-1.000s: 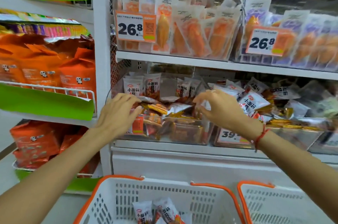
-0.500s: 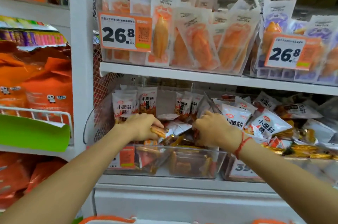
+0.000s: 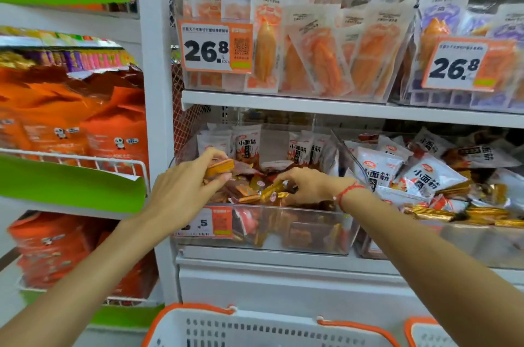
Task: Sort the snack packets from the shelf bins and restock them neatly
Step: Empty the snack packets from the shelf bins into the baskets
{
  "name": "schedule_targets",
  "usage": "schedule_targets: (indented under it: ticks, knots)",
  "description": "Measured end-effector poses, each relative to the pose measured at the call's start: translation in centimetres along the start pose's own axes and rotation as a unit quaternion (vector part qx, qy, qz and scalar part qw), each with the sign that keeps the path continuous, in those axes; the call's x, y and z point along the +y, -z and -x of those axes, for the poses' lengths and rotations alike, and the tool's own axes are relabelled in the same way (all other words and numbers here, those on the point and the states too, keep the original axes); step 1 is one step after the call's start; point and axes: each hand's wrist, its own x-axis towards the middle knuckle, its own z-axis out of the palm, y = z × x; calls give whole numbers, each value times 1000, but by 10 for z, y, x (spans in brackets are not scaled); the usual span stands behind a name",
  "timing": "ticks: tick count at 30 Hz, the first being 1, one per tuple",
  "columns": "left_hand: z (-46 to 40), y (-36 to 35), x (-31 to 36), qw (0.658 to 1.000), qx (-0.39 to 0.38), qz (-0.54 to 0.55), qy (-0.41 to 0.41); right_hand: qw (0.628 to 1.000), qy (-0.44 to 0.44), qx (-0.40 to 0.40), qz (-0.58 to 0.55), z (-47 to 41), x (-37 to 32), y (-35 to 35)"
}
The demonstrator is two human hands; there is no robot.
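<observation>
Orange is dominating here: the price tags (image 3: 216, 46) are showing black numerals on white with orange borders, and the big bags (image 3: 113, 131) at the side are glowing orange with small black-and-white panda prints. The small packet (image 3: 219, 167) being pinched is showing orange with gold edging. White packets (image 3: 431, 176) are carrying black characters and red logos. The basket (image 3: 255, 329) is looking white, trimmed orange; a red string (image 3: 347, 192) is circling one wrist.

Small orange and gold snack packets (image 3: 256, 190) heaped loosely in clear shelf bin (image 3: 312, 230), white packets (image 3: 246, 145) upright behind
</observation>
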Motion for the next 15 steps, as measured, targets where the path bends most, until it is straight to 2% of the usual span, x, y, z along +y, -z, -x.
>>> schedule_targets:
  ticks: [4,8,11,15]
  knots:
    - [19,17,17,998,41,46,17,992,0,80,98,20,-6,-1]
    - [48,23,28,995,48,86,4,962,39,230,144,56,-9,-4]
    - [70,20,29,996,22,92,5,928,61,348,115,86,-9,-4]
    - [82,17,33,998,6,55,13,884,85,453,76,130,-17,-6]
